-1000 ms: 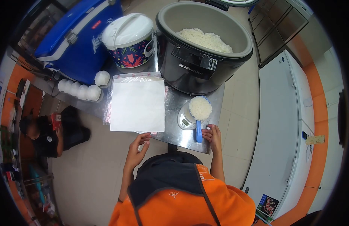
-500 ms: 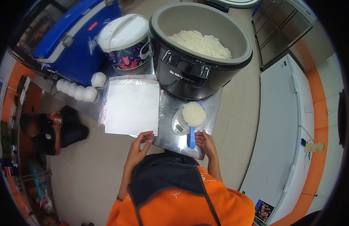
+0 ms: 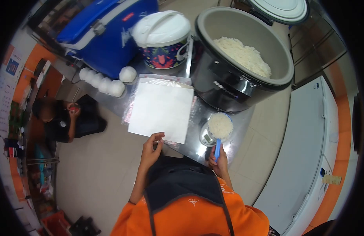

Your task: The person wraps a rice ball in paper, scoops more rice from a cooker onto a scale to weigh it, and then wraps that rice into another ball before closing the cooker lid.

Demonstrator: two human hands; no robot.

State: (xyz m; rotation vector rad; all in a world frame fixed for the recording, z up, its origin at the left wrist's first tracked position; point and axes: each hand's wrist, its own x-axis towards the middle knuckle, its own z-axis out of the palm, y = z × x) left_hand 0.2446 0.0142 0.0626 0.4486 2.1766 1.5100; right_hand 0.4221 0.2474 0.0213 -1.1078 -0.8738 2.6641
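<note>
Rice fills the blue scoop [image 3: 217,149], which lies over a small round scale [image 3: 206,136] at the right of the metal table. My right hand [image 3: 219,160] is closed on the scoop's handle. A stack of white paper sheets [image 3: 161,108] lies left of the scale on clear plastic. At its near edge is my left hand [image 3: 152,149], fingers curled but apart, holding nothing. Behind the scale stands the big dark rice cooker [image 3: 225,88], lidless, with white rice [image 3: 245,57] inside.
A floral tub with a white lid [image 3: 162,39] and a blue cooler [image 3: 111,47] stand at the back left. Several white wrapped balls [image 3: 105,84] line the table's left edge. Another person [image 3: 60,120] is at the left. A white chest freezer [image 3: 296,145] is at the right.
My right hand has closed round the scoop's handle, beside which it was before. The view has shifted, so the table's things appear further right.
</note>
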